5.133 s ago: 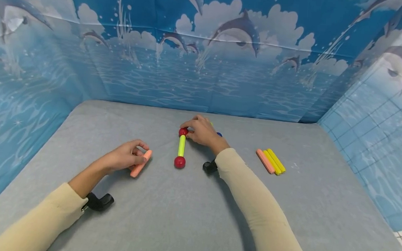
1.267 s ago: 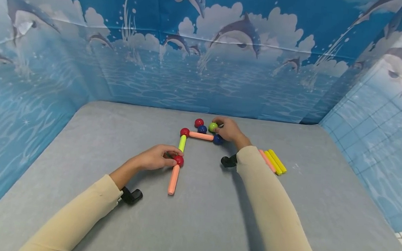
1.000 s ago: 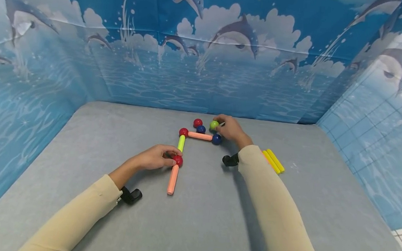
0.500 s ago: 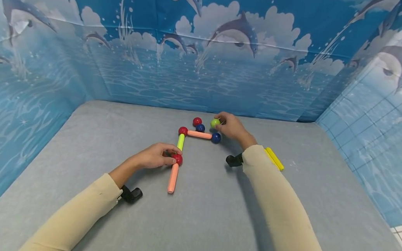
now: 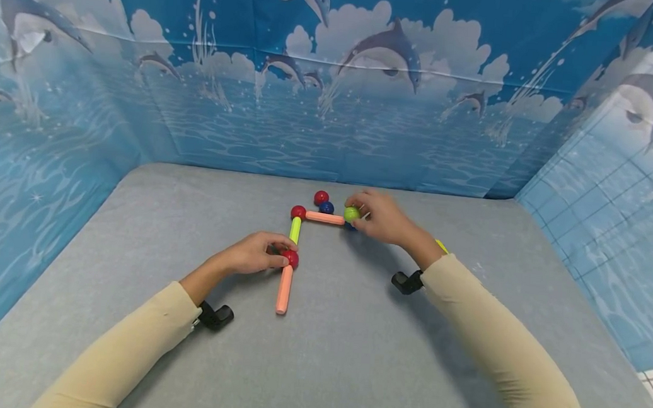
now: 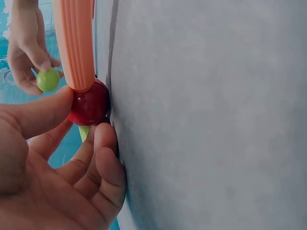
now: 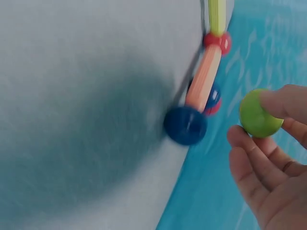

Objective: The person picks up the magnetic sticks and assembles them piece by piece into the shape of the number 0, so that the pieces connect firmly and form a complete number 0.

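- Near red ball (image 5: 293,260) is pinched between thumb and fingertips of the left hand (image 5: 251,254), low on the grey surface (image 5: 350,357); presumably it is steadied this way because a rod is joined on either side of it.
- Near orange rod (image 5: 284,289) is set from that ball towards six o'clock and the yellow-green rod (image 5: 295,230) towards twelve, so a nearly straight line is formed.
- Far red ball (image 5: 299,212) is placed at the twelve-o'clock end, where a corner is made: the far orange rod (image 5: 325,218) is turned from it towards three o'clock.
- Loose red ball (image 5: 321,198) and loose blue ball (image 5: 327,208) are set on that rod's twelve-o'clock side, probably for easy reach.
- Blue end ball (image 7: 185,125) is seated at the rod's three-o'clock end, unheld.
- Green ball (image 5: 352,214) is gripped by the right hand (image 5: 382,217), raised clear of the blue end ball, apparently so that nothing joined is knocked.
- Yellow rod (image 5: 441,246) is partly hidden by the right forearm, near four o'clock from that hand.
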The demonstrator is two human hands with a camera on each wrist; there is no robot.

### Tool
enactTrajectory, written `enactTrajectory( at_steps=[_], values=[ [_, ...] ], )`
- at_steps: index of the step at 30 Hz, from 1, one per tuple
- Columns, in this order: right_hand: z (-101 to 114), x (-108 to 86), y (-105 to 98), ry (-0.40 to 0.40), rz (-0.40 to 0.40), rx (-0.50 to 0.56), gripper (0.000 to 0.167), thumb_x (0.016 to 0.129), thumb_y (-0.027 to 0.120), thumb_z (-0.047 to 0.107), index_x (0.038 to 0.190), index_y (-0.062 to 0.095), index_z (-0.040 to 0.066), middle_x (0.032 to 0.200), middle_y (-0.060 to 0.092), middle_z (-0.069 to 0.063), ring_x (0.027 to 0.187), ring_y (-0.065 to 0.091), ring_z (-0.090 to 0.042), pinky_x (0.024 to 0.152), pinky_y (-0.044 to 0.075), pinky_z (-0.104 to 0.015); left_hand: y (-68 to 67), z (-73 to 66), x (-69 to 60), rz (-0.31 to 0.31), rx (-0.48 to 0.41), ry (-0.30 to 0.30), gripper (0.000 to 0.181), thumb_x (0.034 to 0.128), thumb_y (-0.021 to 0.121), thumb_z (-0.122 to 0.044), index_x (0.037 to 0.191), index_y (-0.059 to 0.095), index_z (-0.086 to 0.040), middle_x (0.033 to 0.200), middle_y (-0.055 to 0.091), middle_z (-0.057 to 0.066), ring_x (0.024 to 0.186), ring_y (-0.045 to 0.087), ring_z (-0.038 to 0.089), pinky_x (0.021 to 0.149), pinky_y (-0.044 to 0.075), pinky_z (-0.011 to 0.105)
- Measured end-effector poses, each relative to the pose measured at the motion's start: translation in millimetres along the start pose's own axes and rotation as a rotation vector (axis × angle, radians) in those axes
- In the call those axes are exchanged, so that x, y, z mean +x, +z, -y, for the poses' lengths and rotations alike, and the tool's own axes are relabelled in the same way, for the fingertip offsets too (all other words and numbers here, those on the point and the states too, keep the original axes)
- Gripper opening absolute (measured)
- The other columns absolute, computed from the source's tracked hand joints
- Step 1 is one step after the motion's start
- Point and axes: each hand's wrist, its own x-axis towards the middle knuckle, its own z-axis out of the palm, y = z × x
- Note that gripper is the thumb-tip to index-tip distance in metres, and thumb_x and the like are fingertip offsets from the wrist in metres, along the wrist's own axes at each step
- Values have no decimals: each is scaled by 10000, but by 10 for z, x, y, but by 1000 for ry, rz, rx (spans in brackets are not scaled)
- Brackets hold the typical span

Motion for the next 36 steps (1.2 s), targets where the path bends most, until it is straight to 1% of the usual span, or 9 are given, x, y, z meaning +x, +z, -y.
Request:
enactTrajectory(
  at_steps=[3,7,11,17,22,25,28,32,36],
  values=[
    [139,-194,72,-59,21,26,335,917,665,96,1251,639,74,1192,612,-103,1042,649,-260,876,578,-401,15,-17,-1,3,-3,7,349,962,639,-171,1310,639,-143,1199,639,107,963,551,215,705,474,271],
    [335,-450,193,-127,109,37,337,910,683,123,1245,650,104,1156,609,-65,978,632,-190,845,581,-353,20,-37,-13,14,-21,13,353,968,625,-156,1318,628,-118,1192,634,121,933,554,201,701,474,267],
    [437,-597,315,-180,192,31,322,913,691,140,1233,659,126,1129,616,-23,902,614,-112,805,557,-274,12,-51,-24,9,-21,9,361,971,615,-149,1329,617,-107,1192,628,135,898,560,190,697,475,262],
    [436,-716,486,-198,251,44,311,927,666,100,1234,663,154,1123,628,-15,894,567,-96,789,511,-224,22,-55,-11,8,-6,20,363,970,619,-151,1330,617,-103,1203,637,142,875,563,174,693,465,262],
    [454,-773,581,-202,253,53,282,931,676,121,1207,666,175,1117,623,-11,924,555,-100,802,505,-224,39,-56,-14,5,-8,13,364,967,622,-151,1328,620,-110,1213,637,143,892,564,181,694,461,263],
    [524,-811,614,-215,249,43,268,918,708,161,1182,681,197,1115,624,12,941,555,-87,814,511,-231,39,-60,-27,8,-12,7,367,967,624,-157,1331,618,-110,1219,634,145,919,568,189,704,464,263],
    [628,-852,658,-232,271,45,305,915,711,168,1216,664,182,1147,641,25,957,568,-67,838,519,-226,32,-56,-33,10,-11,6,365,968,622,-161,1330,618,-112,1197,633,143,906,567,187,702,460,263],
    [735,-892,710,-227,302,92,339,910,714,148,1239,634,134,1159,655,30,957,586,-44,868,530,-222,32,-49,-23,6,-12,5,364,968,621,-159,1329,620,-114,1170,634,137,864,563,175,690,457,264],
    [794,-918,733,-226,296,148,315,894,731,129,1200,659,133,1146,646,36,961,599,-28,880,538,-217,43,-40,-11,2,-14,4,367,964,628,-165,1328,623,-117,1164,638,133,845,565,170,684,456,265]
  ],
)
